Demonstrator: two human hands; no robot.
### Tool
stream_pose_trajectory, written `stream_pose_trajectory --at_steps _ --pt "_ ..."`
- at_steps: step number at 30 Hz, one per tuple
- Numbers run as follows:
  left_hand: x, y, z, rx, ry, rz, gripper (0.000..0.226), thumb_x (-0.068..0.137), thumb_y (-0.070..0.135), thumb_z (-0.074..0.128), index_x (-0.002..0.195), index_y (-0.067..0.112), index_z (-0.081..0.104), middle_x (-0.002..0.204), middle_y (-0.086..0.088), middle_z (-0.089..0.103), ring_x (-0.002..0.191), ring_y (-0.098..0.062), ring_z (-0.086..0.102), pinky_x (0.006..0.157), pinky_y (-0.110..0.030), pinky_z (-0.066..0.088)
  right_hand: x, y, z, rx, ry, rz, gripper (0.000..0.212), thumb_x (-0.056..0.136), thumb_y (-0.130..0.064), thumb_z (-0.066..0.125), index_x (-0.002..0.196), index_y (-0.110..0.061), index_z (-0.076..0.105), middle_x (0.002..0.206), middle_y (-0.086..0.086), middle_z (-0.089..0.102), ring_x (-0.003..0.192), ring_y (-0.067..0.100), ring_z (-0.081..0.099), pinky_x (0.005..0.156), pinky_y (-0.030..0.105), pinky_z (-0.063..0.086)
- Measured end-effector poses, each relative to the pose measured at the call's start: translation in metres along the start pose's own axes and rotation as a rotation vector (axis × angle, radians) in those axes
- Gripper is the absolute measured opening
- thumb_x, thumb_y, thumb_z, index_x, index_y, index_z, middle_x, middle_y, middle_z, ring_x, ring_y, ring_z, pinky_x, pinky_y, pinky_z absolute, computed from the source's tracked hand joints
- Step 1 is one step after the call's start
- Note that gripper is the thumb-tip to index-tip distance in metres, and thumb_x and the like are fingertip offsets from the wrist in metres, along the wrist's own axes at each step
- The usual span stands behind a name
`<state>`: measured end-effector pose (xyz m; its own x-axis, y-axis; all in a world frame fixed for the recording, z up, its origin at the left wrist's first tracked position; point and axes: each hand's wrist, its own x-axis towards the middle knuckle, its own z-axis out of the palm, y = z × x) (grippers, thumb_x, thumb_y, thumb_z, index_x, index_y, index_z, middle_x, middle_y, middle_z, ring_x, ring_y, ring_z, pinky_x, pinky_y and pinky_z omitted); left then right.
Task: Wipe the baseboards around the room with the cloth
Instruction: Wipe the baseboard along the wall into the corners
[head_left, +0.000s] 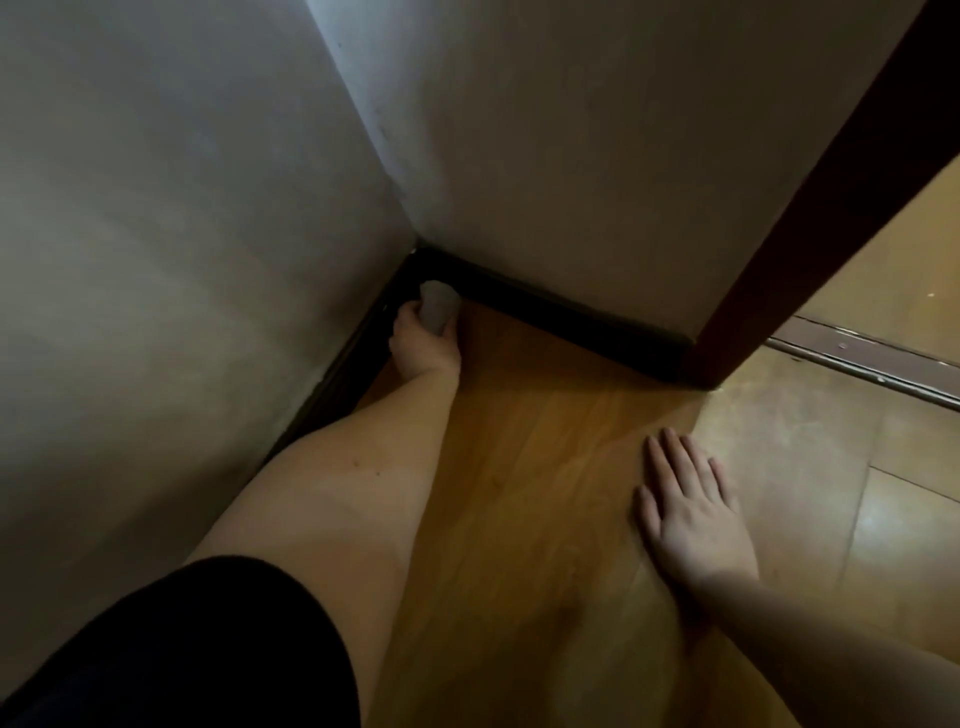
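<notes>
My left hand (423, 340) grips the cloth (439, 306), fingers curled round it, holding it against the dark baseboard (561, 319) at the corner where the two walls meet. My right hand (693, 512) lies well apart from the cloth, fingers straight, palm flat on the wooden floor (519, 467), holding nothing. The cloth is pale grey and bunched into a small wad.

Corner: 2 white walls (545, 156) meet here, closing the way behind and left of the dark baseboard (545, 314).
In the corner: left hand (423, 345) and its grey cloth (439, 306) fill the nook.
Right of corner: dark door frame (810, 208) blocks; open doorway beyond.
Out from corner: bare wooden floor (519, 467), with right hand (691, 514) flat on it.
</notes>
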<state>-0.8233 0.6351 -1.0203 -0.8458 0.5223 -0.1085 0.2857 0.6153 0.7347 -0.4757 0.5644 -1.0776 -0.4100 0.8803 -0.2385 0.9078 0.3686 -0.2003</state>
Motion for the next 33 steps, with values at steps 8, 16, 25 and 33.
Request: stream_pose_trajectory --at_steps 8,16,25,33 --pt "0.029 0.010 0.008 -0.034 0.043 -0.077 0.048 0.091 0.030 0.066 0.135 0.017 0.053 0.129 -0.009 0.061 0.118 -0.028 0.057 0.097 -0.039 0.049 0.000 0.000 -0.001 -0.035 0.010 0.020 0.065 0.100 -0.061 0.006 0.157 -0.030 0.000 0.164 -0.006 -0.002 0.150 0.010 -0.016 0.119 0.029 -0.016" --pt "0.042 0.025 0.023 -0.224 0.025 -0.263 0.045 0.091 0.022 0.066 0.135 0.027 0.059 0.127 -0.008 0.064 0.113 -0.026 0.060 0.088 -0.029 0.048 -0.002 -0.002 -0.001 -0.039 0.020 0.015 0.063 0.102 -0.058 0.013 0.157 -0.028 0.006 0.164 -0.004 0.005 0.152 0.012 -0.009 0.121 0.033 -0.009" --pt "0.017 0.037 0.028 -0.312 0.015 -0.280 0.049 0.089 0.030 0.070 0.137 0.026 0.058 0.126 -0.006 0.065 0.117 -0.025 0.060 0.091 -0.026 0.043 -0.002 -0.004 -0.004 -0.019 0.022 0.018 0.066 0.099 -0.061 0.006 0.156 -0.028 0.002 0.164 -0.006 -0.003 0.151 0.012 -0.015 0.122 0.035 -0.008" --pt "-0.056 0.038 0.059 -0.306 -0.106 -0.227 0.051 0.087 0.028 0.074 0.136 0.024 0.059 0.129 -0.004 0.064 0.120 -0.025 0.059 0.092 -0.025 0.041 -0.002 -0.002 -0.004 -0.016 -0.020 0.014 0.065 0.098 -0.064 0.001 0.155 -0.033 -0.008 0.162 -0.009 -0.011 0.146 0.007 -0.027 0.117 0.029 -0.022"
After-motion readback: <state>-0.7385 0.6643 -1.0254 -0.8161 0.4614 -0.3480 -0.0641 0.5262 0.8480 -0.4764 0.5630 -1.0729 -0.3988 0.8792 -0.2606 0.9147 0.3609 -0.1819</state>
